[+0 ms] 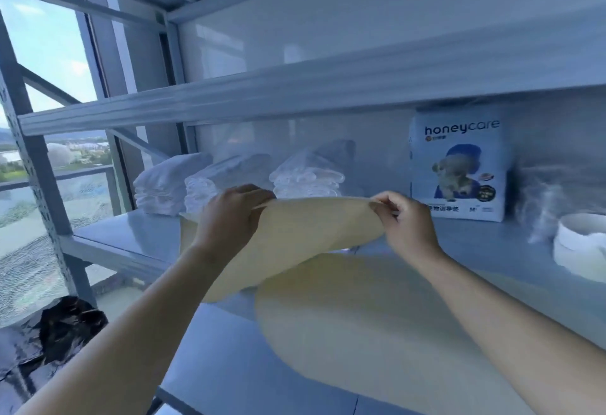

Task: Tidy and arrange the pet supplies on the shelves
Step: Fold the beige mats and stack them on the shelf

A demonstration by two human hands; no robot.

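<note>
A large floppy beige mat [295, 241] hangs in front of the grey metal shelf [137, 241]. My left hand [229, 218] pinches its upper edge on the left and my right hand [403, 221] pinches the same edge on the right. The mat's lower part [360, 316] droops toward me over the shelf's front. Behind it on the shelf lie three stacks of folded white pads [164, 185]. A white and blue honeycare pack [459, 165] stands upright to the right.
White round bowls [580, 247] sit at the shelf's right end, with clear plastic wrapping [551, 198] behind them. An upper shelf beam [295, 93] runs just above my hands. A black plastic bag [65, 326] lies on the floor at lower left by the window.
</note>
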